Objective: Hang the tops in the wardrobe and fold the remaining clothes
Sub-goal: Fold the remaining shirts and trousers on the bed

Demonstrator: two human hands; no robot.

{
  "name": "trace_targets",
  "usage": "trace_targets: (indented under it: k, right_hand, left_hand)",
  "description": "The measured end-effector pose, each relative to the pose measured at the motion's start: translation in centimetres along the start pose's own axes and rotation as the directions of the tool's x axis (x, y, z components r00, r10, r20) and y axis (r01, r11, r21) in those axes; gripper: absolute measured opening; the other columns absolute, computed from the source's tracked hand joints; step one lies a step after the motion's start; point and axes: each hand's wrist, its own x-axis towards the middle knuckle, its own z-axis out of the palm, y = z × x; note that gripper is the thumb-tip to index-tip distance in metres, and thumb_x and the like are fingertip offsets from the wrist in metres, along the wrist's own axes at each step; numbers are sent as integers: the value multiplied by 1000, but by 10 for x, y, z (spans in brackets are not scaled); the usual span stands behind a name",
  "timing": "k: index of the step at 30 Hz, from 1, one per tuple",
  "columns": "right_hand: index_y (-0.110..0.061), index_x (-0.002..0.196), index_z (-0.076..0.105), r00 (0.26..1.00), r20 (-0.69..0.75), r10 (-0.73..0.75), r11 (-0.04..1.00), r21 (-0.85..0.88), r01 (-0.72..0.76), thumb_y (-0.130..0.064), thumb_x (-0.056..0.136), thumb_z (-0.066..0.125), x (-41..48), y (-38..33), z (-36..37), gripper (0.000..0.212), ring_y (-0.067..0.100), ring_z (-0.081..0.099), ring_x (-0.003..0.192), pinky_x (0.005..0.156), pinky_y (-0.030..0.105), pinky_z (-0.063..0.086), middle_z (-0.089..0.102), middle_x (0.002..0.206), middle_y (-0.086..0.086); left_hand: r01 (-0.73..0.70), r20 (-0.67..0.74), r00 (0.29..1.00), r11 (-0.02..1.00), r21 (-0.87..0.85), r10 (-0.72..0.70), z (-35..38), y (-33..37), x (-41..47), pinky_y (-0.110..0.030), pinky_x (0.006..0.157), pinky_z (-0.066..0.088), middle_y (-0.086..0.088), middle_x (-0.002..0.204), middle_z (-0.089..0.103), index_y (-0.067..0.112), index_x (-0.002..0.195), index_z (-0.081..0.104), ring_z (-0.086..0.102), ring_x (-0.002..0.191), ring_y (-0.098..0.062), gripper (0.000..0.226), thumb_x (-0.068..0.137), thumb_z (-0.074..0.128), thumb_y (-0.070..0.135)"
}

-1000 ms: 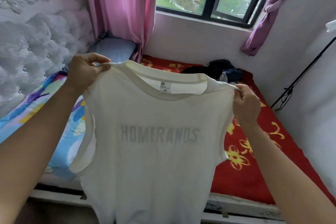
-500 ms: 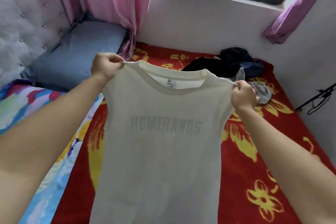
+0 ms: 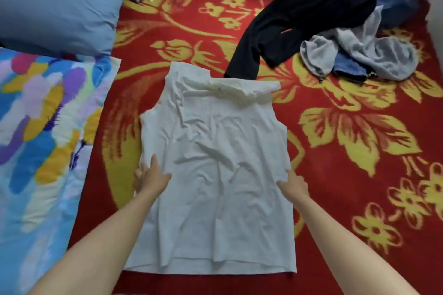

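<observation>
- The white top [image 3: 215, 175] lay flat on the red floral blanket [image 3: 359, 199], hem nearest the camera, collar end folded over.
- Left hand [image 3: 152, 178]: fingers straight, pressed on the top's left edge.
- Right hand [image 3: 293, 184]: on the right edge, fingers apparently straight; view blurred.

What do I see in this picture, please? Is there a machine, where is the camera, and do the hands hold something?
There is no machine. These are a person's two bare hands, filmed by one wide camera worn on the head, which looks forward and down. A white sleeveless fabric top lies spread flat on a red blanket with yellow flowers. The left hand and the right hand rest with straight fingers at its two side edges and grip nothing. Beyond the top lies a pile of black, grey and blue clothes. On the left are a plain blue pillow and a many-coloured quilt.
</observation>
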Motion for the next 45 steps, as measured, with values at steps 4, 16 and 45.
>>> trace_targets:
  k: [4, 16, 45]
  right_hand:
    - [-16, 143, 29, 991, 89, 100, 995, -25, -98, -26, 88, 52, -11, 60, 65, 60, 33, 44, 121, 98, 41, 42, 40, 138, 15]
    - [-6, 118, 40, 971, -16, 237, 971, -32, -237, -7, 91, 40, -22, 151, 139, 27, 36, 56, 102, 88, 42, 45, 57, 115, 19]
    - [-1, 123, 51, 945, 118, 305, 870, -439, -226, 1, 92, 32, -50, 200, 130, 36, 31, 49, 110, 90, 35, 43, 49, 128, 17]
  left_hand:
    - [219, 110, 970, 976, -17, -216, 59, -74, -18, -50, 109, 22, -15, 152, 22, 21, 148, 15, 21, 135, -39, 75, 88, 59, 32]
    - [340, -166, 930, 939, 48, -328, 110, -153, -54, -48, 97, 32, -21, 130, 48, 14, 135, 43, 42, 120, -38, 44, 92, 46, 9]
    - [486, -33, 873, 867, 111, -486, 109, -241, -101, -44, 85, 41, -27, 116, 54, -6, 115, 54, 51, 105, -42, 27, 90, 44, -3]
